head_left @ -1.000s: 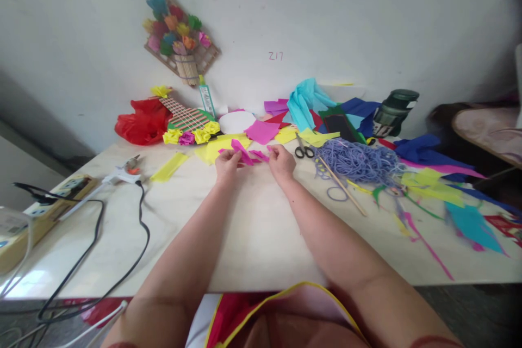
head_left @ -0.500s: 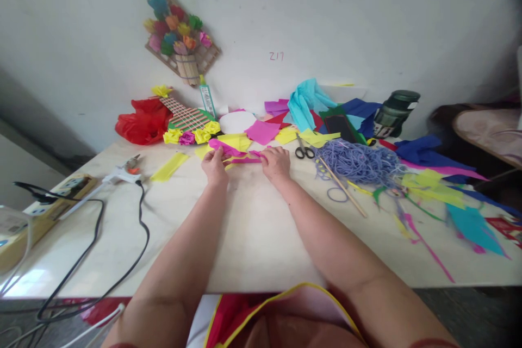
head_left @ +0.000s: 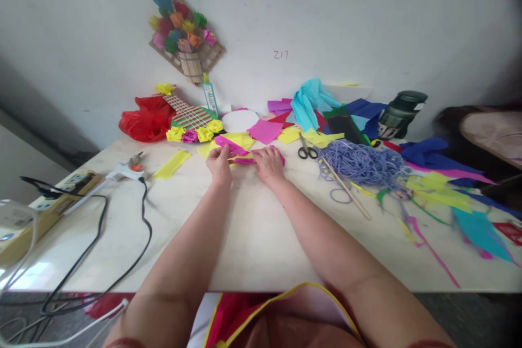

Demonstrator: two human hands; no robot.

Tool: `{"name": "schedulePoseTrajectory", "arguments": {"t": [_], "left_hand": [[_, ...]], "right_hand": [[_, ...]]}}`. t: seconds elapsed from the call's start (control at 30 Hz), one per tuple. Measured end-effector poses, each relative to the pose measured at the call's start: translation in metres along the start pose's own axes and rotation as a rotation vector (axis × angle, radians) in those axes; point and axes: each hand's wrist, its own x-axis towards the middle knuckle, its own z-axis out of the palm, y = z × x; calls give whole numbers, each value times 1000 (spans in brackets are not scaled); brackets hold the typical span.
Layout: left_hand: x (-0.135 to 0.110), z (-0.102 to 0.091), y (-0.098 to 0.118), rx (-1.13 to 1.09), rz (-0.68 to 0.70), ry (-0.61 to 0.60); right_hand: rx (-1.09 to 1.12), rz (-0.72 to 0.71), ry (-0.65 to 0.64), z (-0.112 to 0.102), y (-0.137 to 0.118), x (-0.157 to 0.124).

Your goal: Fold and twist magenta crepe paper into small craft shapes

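A strip of magenta crepe paper lies on the pale table over yellow paper sheets. My left hand pinches the strip's left end, fingers closed on it. My right hand presses down on the strip's right part with fingers curled over it. Both forearms reach out from the near edge of the table.
Black-handled scissors, a purple yarn heap and a wooden stick lie to the right, with coloured paper scraps. A glue gun, black cord and power strip are left. Paper roses, a red bag and a green jar stand at the wall.
The hands lowered the magenta paper from just above the table onto it. The right hand slid left over the strip. The view shifted slightly.
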Motion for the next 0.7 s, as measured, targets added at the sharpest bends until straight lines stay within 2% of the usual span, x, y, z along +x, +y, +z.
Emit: {"name": "schedulePoseTrajectory", "arguments": {"t": [0.13,0.33,0.53,0.7], "left_hand": [[5,-3,0,-6,13,30],[8,-5,3,-27,-11,114],[2,-2,-9,130,-10,-32],[0,0,-14,212,-38,-75]], "right_hand": [[49,31,13,-1,0,-1],[190,221,96,-7,-4,-2],[282,297,181,-6,-6,-2],[301,312,212,-3,-4,-3]]}}
